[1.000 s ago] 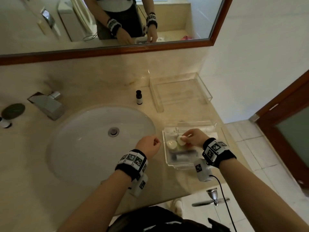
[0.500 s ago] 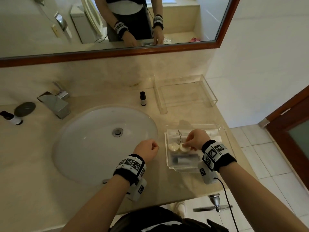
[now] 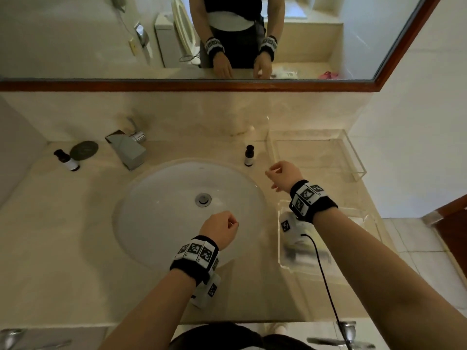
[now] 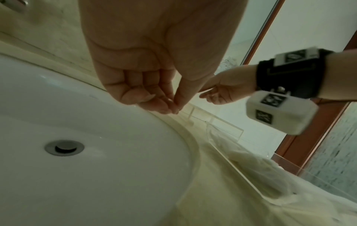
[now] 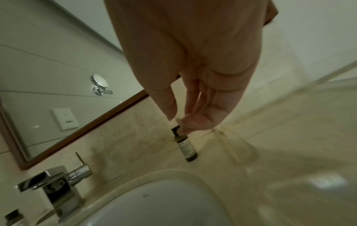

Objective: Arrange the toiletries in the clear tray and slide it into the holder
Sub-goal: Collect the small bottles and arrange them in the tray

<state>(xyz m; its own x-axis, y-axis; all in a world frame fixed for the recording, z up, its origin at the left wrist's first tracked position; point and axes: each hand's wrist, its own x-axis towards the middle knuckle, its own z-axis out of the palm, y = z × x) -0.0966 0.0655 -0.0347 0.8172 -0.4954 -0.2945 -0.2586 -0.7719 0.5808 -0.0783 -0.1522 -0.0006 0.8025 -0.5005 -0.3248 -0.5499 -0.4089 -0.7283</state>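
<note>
The small bottle (image 3: 249, 155) stands just beyond the right hand (image 3: 284, 174), whose fingers hang loose and empty; the left hand (image 3: 220, 229) idles likewise. Probably light, slick (pinch its body).

Wood-framed mirror (image 3: 177, 34) above beige marble counter (image 3: 63, 236), white sink (image 3: 164, 223).

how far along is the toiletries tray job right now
Partly done: some toiletries already lie in the clear tray. In hand: the empty right hand reaches toward the small bottle behind the sink; the left hand hangs idle. Left: that bottle, another bottle near the tap, then sliding the tray into the holder.
</note>
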